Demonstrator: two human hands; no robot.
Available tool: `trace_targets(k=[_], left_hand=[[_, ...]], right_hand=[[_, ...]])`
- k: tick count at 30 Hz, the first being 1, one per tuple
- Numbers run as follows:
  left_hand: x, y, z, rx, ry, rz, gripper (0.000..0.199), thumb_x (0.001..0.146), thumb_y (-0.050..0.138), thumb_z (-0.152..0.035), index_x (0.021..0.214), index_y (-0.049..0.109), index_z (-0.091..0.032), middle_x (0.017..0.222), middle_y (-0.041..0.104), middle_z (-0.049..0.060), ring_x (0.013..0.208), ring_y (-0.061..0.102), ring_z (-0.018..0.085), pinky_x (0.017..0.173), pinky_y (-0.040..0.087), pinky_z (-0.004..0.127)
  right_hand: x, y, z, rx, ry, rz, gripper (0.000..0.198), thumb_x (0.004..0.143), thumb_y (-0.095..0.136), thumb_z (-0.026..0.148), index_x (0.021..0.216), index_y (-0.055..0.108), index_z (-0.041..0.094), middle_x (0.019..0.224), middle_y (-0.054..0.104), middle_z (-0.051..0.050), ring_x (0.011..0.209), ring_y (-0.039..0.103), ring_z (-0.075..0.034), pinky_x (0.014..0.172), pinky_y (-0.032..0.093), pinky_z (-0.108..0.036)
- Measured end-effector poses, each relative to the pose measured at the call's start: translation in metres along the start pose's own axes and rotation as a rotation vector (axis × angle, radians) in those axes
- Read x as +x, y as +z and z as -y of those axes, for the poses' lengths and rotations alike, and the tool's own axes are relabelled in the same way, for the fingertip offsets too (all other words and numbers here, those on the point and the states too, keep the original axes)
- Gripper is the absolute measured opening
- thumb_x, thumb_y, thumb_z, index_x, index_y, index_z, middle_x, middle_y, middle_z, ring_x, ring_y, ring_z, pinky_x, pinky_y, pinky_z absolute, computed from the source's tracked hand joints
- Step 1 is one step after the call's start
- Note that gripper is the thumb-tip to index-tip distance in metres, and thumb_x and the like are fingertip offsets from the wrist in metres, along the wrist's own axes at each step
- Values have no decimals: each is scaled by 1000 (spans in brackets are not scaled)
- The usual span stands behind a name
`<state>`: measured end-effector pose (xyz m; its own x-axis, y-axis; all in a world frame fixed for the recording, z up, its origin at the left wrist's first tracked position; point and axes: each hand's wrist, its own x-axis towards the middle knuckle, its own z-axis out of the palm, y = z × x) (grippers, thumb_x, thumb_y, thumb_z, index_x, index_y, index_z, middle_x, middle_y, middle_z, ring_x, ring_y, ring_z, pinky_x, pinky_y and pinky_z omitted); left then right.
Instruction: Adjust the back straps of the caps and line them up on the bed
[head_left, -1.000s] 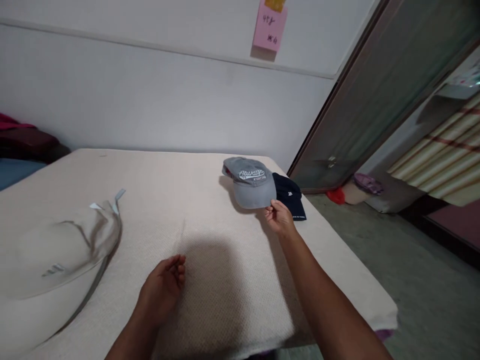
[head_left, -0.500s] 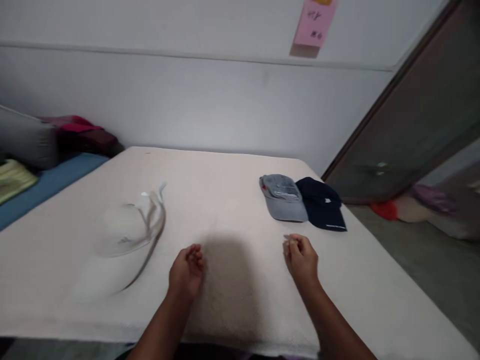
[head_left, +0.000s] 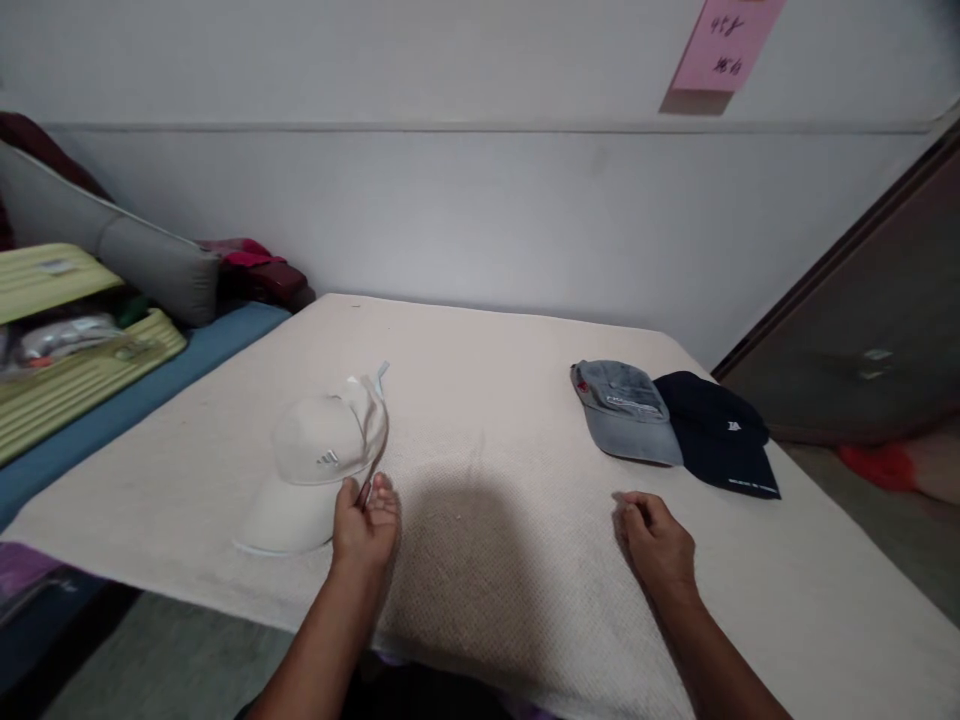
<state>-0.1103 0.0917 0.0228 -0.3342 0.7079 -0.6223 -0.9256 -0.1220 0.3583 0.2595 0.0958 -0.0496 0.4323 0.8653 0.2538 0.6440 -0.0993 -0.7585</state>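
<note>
A white baseball cap (head_left: 316, 440) with a small dark logo lies on the left part of the cloth-covered table, its brim towards me and its back strap sticking up on the right. My left hand (head_left: 365, 522) is at the cap's right edge, palm turned up, thumb and fingers apart. The thumb side seems to touch the rim, but I see no grip on it. My right hand (head_left: 654, 540) rests low over the right part of the table, fingers curled in, nothing visible in them. Beyond it lie a grey-blue denim cap (head_left: 626, 410) and a navy cap (head_left: 712, 430), side by side and partly overlapping.
A beige cloth (head_left: 480, 380) covers the table. Behind it stands a pale wall (head_left: 465, 210) with a pink note (head_left: 727, 45). At left, a grey cushion (head_left: 142, 240) and an open yellow case (head_left: 112, 360) rest on a blue surface. A dark panel (head_left: 862, 330) stands at right.
The view has turned left. My left hand has come to the white cap's right edge and its fingers have opened out. My right hand stays curled near the two caps.
</note>
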Motion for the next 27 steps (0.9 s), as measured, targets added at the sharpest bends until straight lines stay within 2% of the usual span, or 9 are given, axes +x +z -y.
trace_targets(k=[7,23,27], left_hand=[[4,-10,-6,-39,73,69,27,95,38,-20,75,55,-13,60,56,0,44,50,5,38,41,12],[-12,-1,-13,48,108,102,32,91,29,-5,69,51,-13,58,50,-3,40,44,2,36,36,8],[-16,0,-9,124,116,140,26,85,38,-1,67,53,-12,55,48,-3,40,43,4,36,36,12]], right_hand=[[2,2,-3,-47,13,43,27,79,47,36,92,62,19,93,70,-9,84,64,-25,75,45,-34],[1,-2,10,-36,44,32,27,78,46,36,90,63,19,89,71,-9,79,64,-24,73,44,-33],[1,-2,9,-48,42,40,27,78,47,36,89,63,19,86,71,-9,75,64,-23,69,44,-33]])
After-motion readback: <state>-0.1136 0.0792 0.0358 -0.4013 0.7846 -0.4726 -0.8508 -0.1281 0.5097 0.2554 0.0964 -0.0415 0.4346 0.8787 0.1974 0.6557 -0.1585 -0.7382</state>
